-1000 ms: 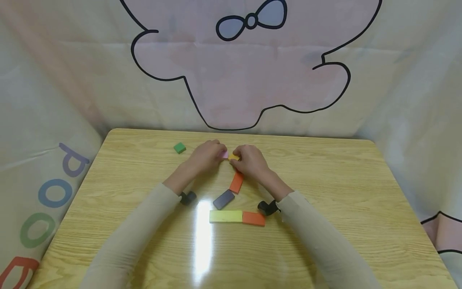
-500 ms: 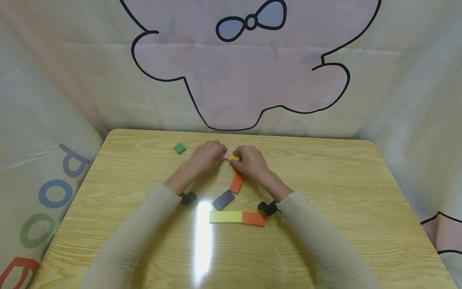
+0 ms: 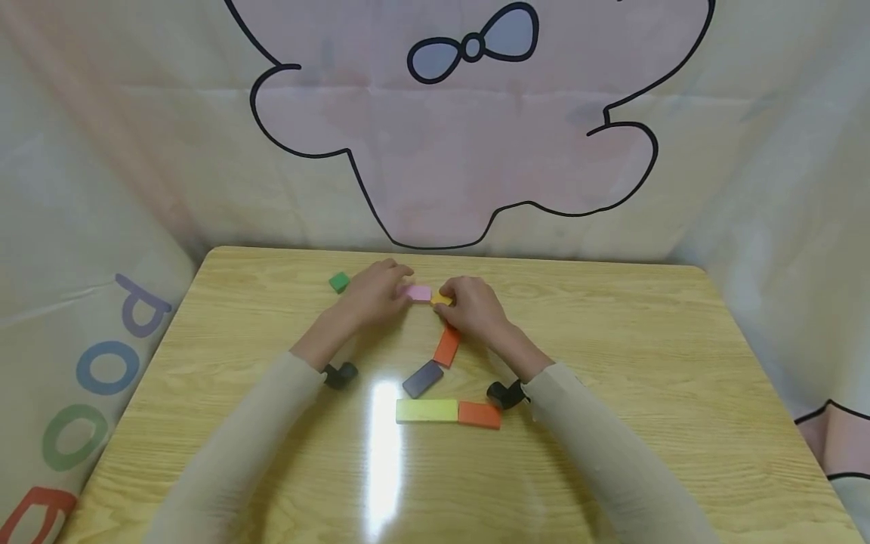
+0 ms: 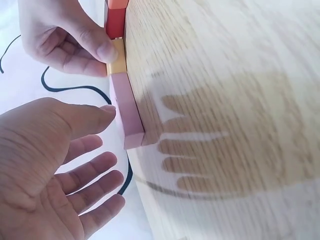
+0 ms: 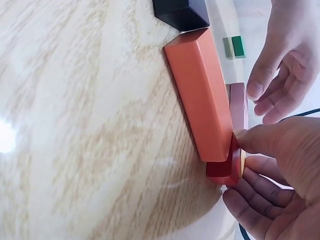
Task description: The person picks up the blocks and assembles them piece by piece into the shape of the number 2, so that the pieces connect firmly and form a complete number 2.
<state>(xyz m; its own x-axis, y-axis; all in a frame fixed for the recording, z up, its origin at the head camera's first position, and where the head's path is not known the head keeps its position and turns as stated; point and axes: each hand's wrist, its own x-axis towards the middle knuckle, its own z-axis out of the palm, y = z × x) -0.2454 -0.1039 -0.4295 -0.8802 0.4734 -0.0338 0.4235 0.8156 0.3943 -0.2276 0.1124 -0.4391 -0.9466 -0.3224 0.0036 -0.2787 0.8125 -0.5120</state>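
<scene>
In the head view my left hand (image 3: 374, 293) is beside a pink block (image 3: 418, 293) with its fingers spread loosely. Its thumb tip is at the pink block's side in the left wrist view; whether it touches I cannot tell. My right hand (image 3: 472, 306) pinches a small yellow block (image 3: 442, 299), which abuts the pink one's end. A red block (image 5: 225, 167), covered by the right hand in the head view, lies by the yellow one. From there an orange block (image 3: 446, 346) leads toward me to a dark grey block (image 3: 423, 378).
Nearer me, a yellow-green block (image 3: 427, 410) and another orange block (image 3: 479, 414) lie end to end. A green block (image 3: 338, 282) sits left of the left hand. The wooden table (image 3: 612, 340) ends at a printed cloth (image 3: 435, 174) behind.
My left hand has let go of the pink block and drawn back to the left, uncovering more of it. The right hand stays at the yellow block.
</scene>
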